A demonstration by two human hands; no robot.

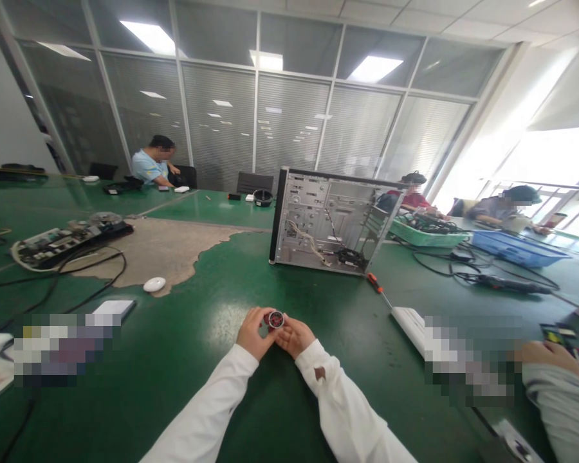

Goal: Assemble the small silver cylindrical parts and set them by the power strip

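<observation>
A small round part (pixel 275 319), red and dark inside a silvery ring, is held up above the green table (pixel 212 386) in the middle of the view. My left hand (pixel 253 332) grips it from the left with thumb and fingers. From the right, my right hand (pixel 294 335) has its fingertips on the same part, the fingers curled below it. Behind my hands stands an open metal computer case (pixel 325 222) with cables and a black fan inside. A screwdriver (pixel 375 283) with an orange and black handle lies at the case's lower right corner.
Left are a circuit assembly (pixel 72 241), black cables and a white round lid (pixel 154 284). Right are a white strip (pixel 410 328), a green basket (pixel 429 236), a blue basket (pixel 518 249) and another person's hand (pixel 550 357). Several people sit around the table.
</observation>
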